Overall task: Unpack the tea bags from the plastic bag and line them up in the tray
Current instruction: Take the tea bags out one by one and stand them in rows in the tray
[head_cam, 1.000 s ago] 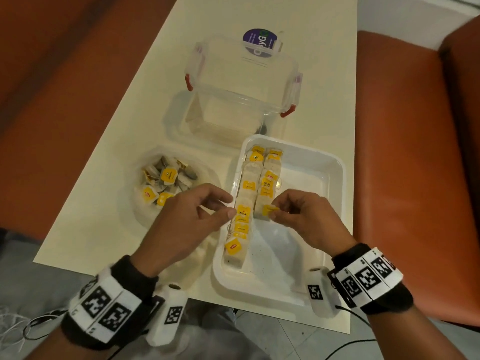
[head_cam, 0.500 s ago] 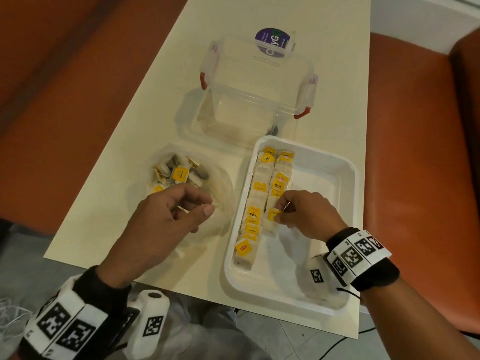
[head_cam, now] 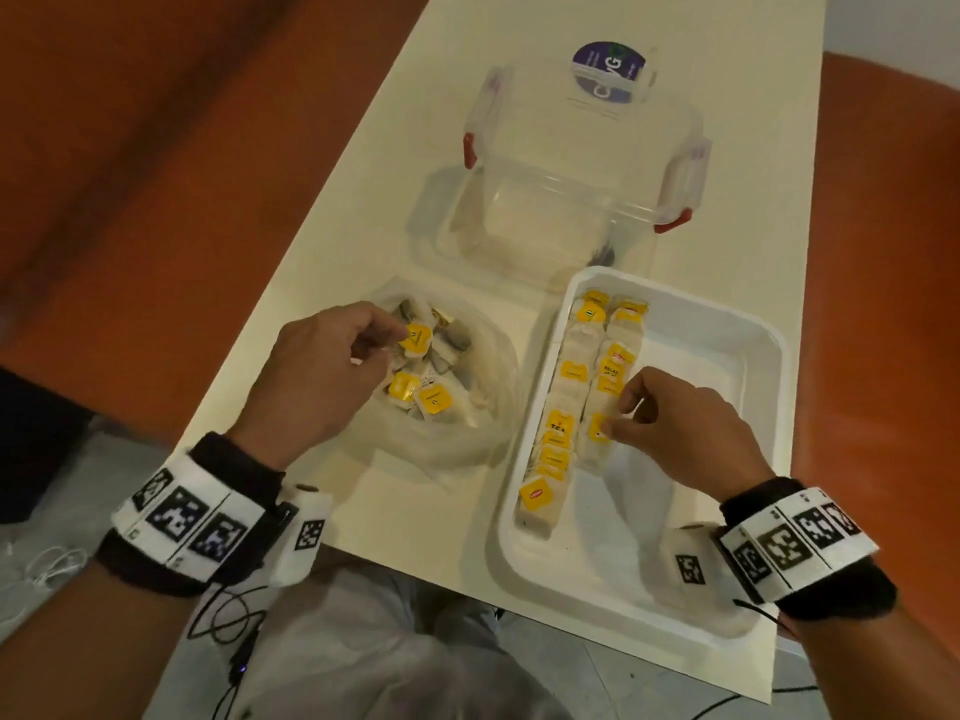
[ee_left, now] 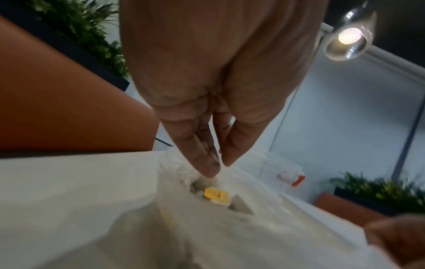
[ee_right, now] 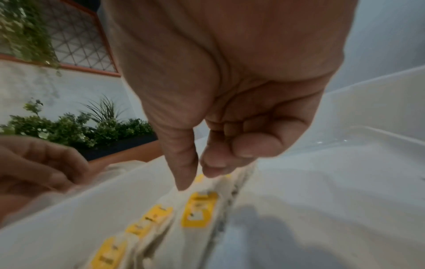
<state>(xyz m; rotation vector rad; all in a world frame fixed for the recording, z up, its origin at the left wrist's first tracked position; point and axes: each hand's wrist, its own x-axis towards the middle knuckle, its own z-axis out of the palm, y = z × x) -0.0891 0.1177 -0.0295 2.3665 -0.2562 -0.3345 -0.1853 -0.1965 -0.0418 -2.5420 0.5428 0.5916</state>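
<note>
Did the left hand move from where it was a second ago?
Yes. The left hand left the tray edge and went leftward over the bag, fingers now reaching at the tea bags inside.

Right hand (ee_right: 230,91) over a white tray (ee_right: 322,209) of tea bags (ee_right: 161,227)

The thumb tip touches a tea bag in the tray's rows; the fingers (ee_right: 253,143) are curled, holding nothing. The left hand (ee_right: 34,163) shows at the left edge.
</note>
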